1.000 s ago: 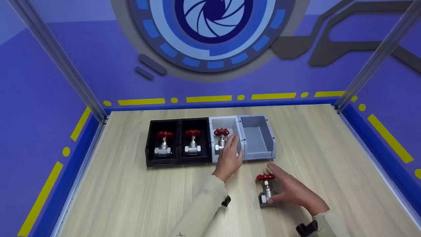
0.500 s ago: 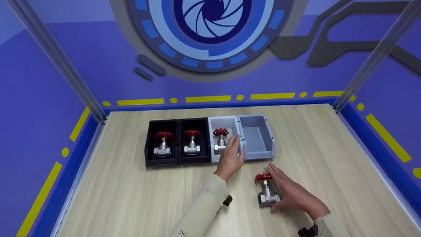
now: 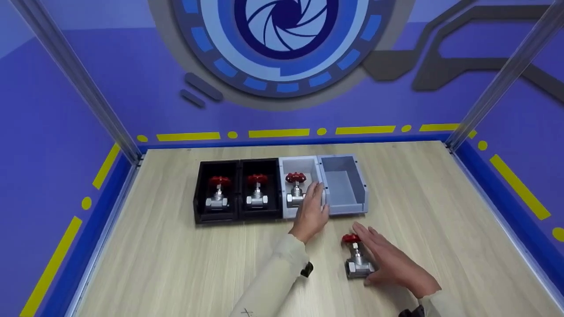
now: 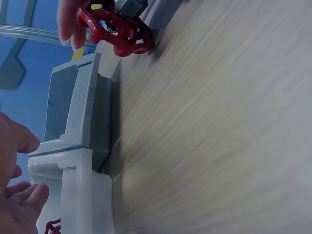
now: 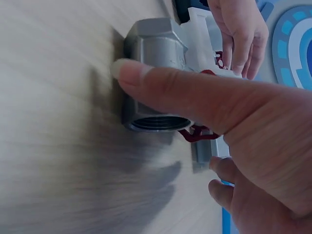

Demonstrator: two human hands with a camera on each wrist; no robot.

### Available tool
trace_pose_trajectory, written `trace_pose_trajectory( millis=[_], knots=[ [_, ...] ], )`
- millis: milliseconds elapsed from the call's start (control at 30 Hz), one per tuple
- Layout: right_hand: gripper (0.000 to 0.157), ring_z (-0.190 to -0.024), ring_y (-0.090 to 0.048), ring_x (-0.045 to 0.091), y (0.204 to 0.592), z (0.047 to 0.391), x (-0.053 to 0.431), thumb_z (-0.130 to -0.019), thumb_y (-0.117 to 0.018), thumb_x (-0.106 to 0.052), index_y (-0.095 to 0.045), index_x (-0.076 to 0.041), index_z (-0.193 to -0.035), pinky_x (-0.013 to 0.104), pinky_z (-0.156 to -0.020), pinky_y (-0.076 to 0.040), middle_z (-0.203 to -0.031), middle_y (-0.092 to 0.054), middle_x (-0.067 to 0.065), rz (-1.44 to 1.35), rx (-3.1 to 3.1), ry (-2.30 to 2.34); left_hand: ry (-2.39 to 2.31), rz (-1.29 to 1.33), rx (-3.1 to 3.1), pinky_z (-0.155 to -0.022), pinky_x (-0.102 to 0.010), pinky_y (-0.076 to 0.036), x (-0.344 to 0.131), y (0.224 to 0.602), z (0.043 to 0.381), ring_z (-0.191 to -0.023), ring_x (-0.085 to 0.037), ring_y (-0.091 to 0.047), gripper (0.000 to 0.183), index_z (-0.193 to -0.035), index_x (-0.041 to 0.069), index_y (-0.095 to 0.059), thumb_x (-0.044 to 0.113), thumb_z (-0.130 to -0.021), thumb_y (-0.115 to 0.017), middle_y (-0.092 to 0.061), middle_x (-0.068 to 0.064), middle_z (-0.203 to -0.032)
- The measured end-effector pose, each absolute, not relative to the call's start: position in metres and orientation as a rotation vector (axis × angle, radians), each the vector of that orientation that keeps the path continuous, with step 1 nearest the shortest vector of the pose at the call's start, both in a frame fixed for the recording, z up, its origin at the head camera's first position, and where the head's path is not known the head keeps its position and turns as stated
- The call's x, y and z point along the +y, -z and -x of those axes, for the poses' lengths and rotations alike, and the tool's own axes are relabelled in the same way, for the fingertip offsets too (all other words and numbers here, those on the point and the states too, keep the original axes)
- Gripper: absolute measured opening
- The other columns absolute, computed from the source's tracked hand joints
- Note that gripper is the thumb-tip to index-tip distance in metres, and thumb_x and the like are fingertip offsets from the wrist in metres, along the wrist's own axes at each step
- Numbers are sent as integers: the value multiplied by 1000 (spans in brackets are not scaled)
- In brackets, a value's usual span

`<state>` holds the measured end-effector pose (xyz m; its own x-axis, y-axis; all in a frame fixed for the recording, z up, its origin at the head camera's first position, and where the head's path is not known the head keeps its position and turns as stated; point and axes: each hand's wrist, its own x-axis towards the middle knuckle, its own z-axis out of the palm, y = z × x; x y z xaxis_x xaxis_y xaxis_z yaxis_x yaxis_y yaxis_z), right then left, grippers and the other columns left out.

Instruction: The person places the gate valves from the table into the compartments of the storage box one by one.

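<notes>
A gate valve [image 3: 359, 267] with a red handwheel [image 3: 350, 238] stands upright on the table. My right hand [image 3: 396, 264] is at its right side, fingers extended by the handwheel and thumb low beside the steel body. In the right wrist view the thumb overlaps the valve [image 5: 158, 48]. My left hand [image 3: 312, 215] is over the front right of the white bin [image 3: 299, 165], fingers nearly straight. Inside that bin stands another valve [image 3: 296, 193], partly behind the fingers. The left wrist view shows the left hand [image 4: 19, 195] at the white bin [image 4: 75, 195].
Left of the white bin are two joined black bins, each with a valve [image 3: 217, 198] [image 3: 257, 197] inside. A grey bin [image 3: 346, 187] adjoins it on the right. Blue panels [image 3: 282, 119] close off the back and sides of the wooden table [image 3: 198, 264].
My right thumb has come off the front of the valve body to its lower right, and the fingertips have shifted slightly left. The left hand has barely moved.
</notes>
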<state>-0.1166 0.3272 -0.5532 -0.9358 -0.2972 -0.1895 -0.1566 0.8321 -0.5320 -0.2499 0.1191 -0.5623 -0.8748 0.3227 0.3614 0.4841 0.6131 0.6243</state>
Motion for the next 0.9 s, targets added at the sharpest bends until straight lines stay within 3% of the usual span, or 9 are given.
trace_pose_trajectory(
  millis=[333, 667, 900],
  knots=[
    [139, -149, -15, 35, 553, 117, 328, -52, -95, -19, -3, -36, -155, 57, -113, -27, -164, -12, -2, 339, 2754, 730, 1176, 617, -2692, -107, -37, -43, 122, 559, 249, -130, -29, -51, 61, -146, 6, -41, 14, -90, -63, -38, -12, -152],
    [137, -147, -23, 36, 556, 116, 327, -51, -95, -17, -9, -20, -157, 58, -114, -24, -163, -18, 8, 396, 2794, 654, 1198, 602, -2703, -107, -38, -43, 124, 562, 252, -129, -31, -51, 65, -148, 7, -37, 13, -90, -63, -36, -14, -153],
    [133, -138, -41, 33, 558, 115, 325, -52, -95, -17, -13, -15, -157, 60, -113, -26, -160, -25, 12, 443, 2827, 612, 1164, 614, -2703, -108, -40, -41, 127, 565, 251, -132, -32, -49, 63, -148, 3, -36, 17, -92, -62, -37, -19, -152]
  ],
)
